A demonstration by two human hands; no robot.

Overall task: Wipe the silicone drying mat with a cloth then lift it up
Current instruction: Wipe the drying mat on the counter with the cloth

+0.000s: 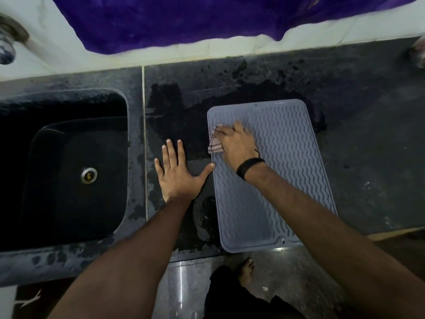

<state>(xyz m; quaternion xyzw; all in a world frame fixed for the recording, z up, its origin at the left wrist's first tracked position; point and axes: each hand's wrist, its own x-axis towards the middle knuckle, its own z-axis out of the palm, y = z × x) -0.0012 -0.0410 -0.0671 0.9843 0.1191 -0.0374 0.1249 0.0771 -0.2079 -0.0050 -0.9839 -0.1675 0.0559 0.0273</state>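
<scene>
A grey silicone drying mat (285, 162) with wavy ridges lies flat on the dark countertop (368, 134), its near end reaching the counter's front edge. My right hand (236, 143) presses a small folded pinkish cloth (215, 140) onto the mat's far left part, fingers curled over it. My left hand (177, 173) lies flat on the counter just left of the mat, fingers spread, with the thumb tip touching the mat's left edge.
A dark sink (69, 166) with a metal drain sits to the left. Wet patches spread over the counter behind and left of the mat. A purple fabric (184, 19) hangs at the back wall. A tap (9, 40) is at far left.
</scene>
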